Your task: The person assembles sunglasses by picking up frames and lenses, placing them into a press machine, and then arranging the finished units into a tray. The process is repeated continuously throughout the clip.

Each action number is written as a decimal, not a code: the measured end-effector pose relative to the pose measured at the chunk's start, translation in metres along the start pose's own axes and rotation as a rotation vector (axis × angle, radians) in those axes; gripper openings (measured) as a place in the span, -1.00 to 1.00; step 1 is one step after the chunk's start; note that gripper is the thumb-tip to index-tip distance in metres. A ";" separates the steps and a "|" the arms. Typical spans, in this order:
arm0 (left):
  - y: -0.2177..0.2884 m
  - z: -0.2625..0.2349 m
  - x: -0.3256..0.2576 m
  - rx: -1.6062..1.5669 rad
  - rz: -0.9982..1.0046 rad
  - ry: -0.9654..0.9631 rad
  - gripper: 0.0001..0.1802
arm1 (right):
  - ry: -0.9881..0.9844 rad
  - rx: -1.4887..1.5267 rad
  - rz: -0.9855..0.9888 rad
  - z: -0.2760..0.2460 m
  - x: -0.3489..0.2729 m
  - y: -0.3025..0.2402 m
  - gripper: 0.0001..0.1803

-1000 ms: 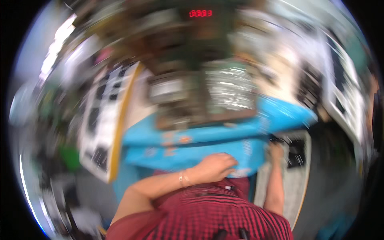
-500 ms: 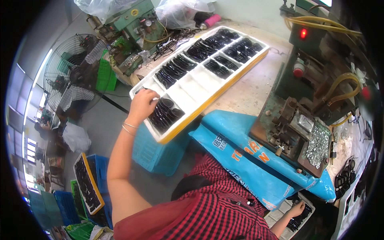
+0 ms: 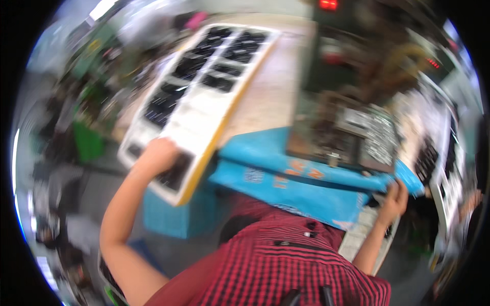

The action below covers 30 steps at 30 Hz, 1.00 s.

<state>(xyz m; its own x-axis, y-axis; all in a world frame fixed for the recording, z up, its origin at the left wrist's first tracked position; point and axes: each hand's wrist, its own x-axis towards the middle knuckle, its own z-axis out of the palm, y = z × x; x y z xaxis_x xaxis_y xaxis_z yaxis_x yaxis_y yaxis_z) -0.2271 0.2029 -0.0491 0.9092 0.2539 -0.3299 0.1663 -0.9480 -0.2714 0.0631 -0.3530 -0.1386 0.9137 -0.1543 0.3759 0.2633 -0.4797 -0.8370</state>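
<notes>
A long white foam tray [image 3: 191, 120] with a yellow edge lies across the bench, its compartments part filled with glossy black curved pieces [image 3: 166, 102]. My left hand [image 3: 159, 155] is over the tray's near end, on or just above the black pieces there. Motion blur smears its fingers, so a grip cannot be made out. At the right, my right hand [image 3: 392, 203] is raised with bent fingers beside the right end of a blue printed plastic sheet [image 3: 301, 178]. Anything between those fingers is too blurred to tell. A second white tray [image 3: 360, 232] lies below that hand, partly hidden by the forearm.
A green machine with a metal fixture [image 3: 352, 120] stands on the bench, small shiny metal parts [image 3: 380, 135] heaped beside it. Under the near tray end is a blue crate [image 3: 178, 214]. Black pieces [image 3: 426, 158] lie at far right, near another person's hand [image 3: 469, 204].
The view has swung and blurred. My right hand has risen from the lower tray to the blue sheet's right end. My left hand has shifted inward over the near compartment.
</notes>
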 end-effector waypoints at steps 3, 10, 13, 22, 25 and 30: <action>0.038 -0.070 -0.031 -0.260 -0.133 0.506 -0.85 | -0.051 -0.318 -0.461 0.024 0.022 -0.046 -0.76; 0.177 -0.146 0.056 -0.455 0.719 1.103 -0.78 | -0.088 -0.499 -0.550 0.070 0.064 -0.045 -0.77; 0.230 -0.165 0.108 -0.471 0.944 1.366 -0.74 | -0.094 -0.498 -0.505 0.085 0.072 -0.051 -0.84; 0.255 -0.156 0.141 -0.500 0.974 1.317 -0.69 | -0.077 -0.288 -0.450 0.081 0.083 -0.065 -0.89; 0.256 -0.156 0.147 -0.486 0.986 1.355 -0.71 | -0.173 -0.180 -0.236 0.076 0.093 -0.064 -0.89; 0.255 -0.160 0.154 -0.492 1.021 1.377 -0.73 | -0.099 -0.239 -0.425 0.087 0.087 -0.064 -0.87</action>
<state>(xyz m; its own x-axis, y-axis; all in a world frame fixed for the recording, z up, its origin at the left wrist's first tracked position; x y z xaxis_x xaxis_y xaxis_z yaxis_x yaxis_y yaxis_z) 0.0163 -0.0305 -0.0247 0.3027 -0.4975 0.8129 -0.7600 -0.6407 -0.1091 0.1525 -0.2606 -0.0875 0.7691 0.1752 0.6146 0.5510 -0.6690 -0.4988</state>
